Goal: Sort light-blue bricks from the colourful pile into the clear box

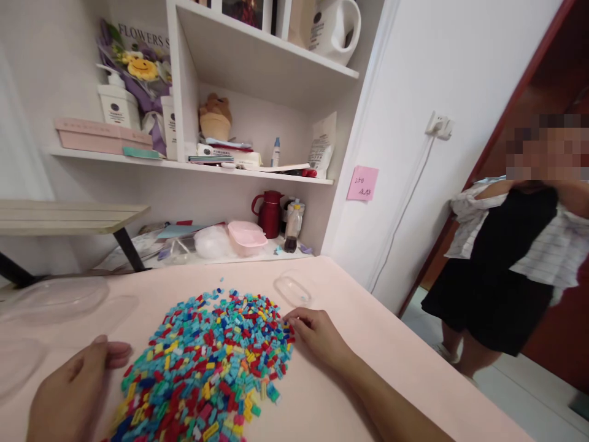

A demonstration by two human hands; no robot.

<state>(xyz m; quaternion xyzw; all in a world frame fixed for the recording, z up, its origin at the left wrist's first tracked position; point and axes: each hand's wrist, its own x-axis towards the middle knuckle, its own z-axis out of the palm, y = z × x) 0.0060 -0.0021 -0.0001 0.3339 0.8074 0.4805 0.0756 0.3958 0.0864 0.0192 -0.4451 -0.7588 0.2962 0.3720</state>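
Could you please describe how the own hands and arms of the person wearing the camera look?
Both the left hand and the right hand are bare, without gloves; I see no rings, watch or bracelet. The slender right forearm shows no sleeve or marking. The left forearm is out of the picture.

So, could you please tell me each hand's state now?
Left hand: loosely open, beside the building bricks.
Right hand: at their edge; whether it grips one cannot be told.
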